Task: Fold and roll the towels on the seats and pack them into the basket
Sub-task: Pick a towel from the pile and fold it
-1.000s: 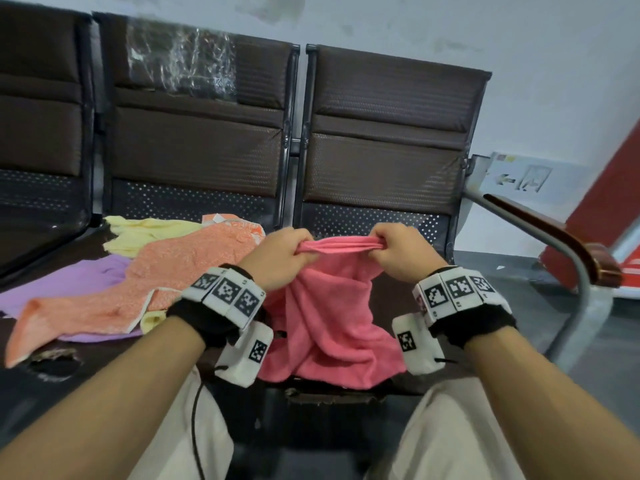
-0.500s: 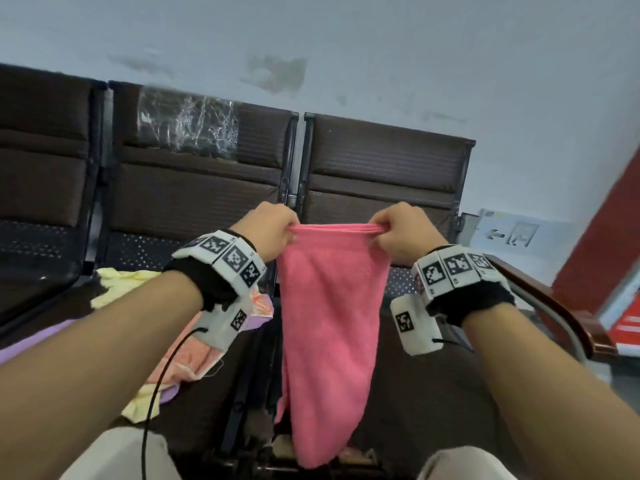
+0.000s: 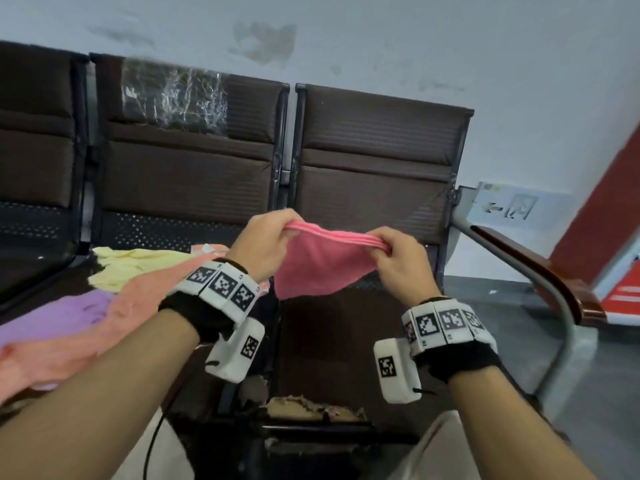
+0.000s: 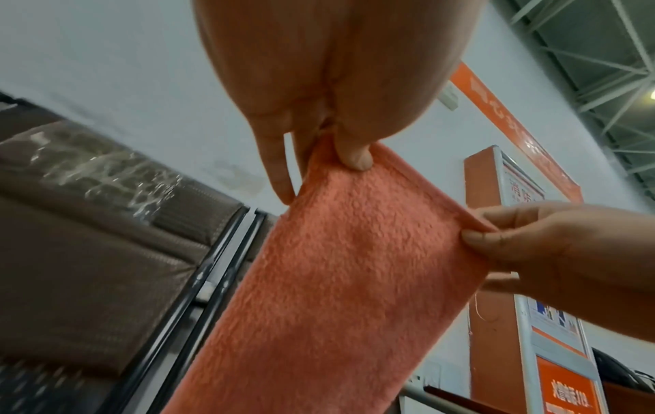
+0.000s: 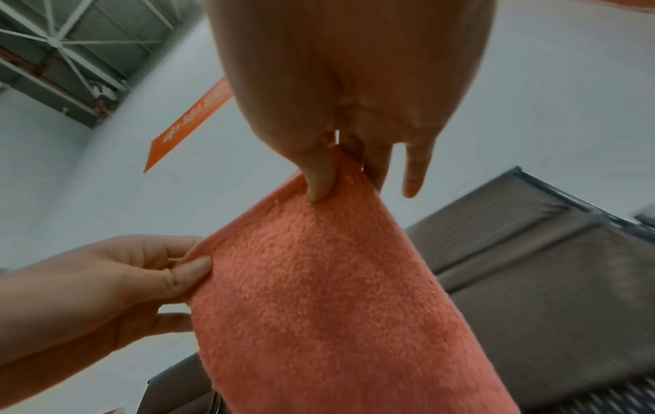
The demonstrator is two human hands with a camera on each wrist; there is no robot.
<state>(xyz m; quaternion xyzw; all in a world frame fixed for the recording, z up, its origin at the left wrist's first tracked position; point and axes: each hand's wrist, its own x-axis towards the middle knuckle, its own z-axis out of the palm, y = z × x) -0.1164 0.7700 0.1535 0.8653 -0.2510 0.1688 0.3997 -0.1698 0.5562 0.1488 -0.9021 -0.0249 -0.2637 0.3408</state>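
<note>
A pink fleecy terry towel (image 3: 318, 261), folded into several layers along its top edge, is held in the air in front of the right-hand dark brown padded seat (image 3: 374, 161). It is kept clear of the seat cushion, and its lower edge hangs free above that cushion.

The left corner of the towel's top edge is pinched by the left hand (image 3: 266, 244); in the left wrist view the thumb is pressed on the near face of the cloth and the other fingers (image 4: 280, 168) lie behind it. The right corner is pinched by the right hand (image 3: 398, 261) in the same way, thumb in front and fingers (image 5: 414, 173) behind. The hem between the two hands is drawn nearly taut, with a slight sag.

Left of the held towel, three more cloths are seen lying on the middle seat of the row: a salmon-orange towel (image 3: 104, 327) nearest, draped toward the seat's front edge; a lilac towel (image 3: 55, 317) partly under it on its left; and a pale yellow towel (image 3: 138, 265) behind both, toward the backrest. A patch of crinkled clear plastic film (image 3: 173, 95) is stuck on that middle backrest.

Right of the held towel, a grey metal armrest with a dark wooden top (image 3: 540, 271) closes the row.
</note>
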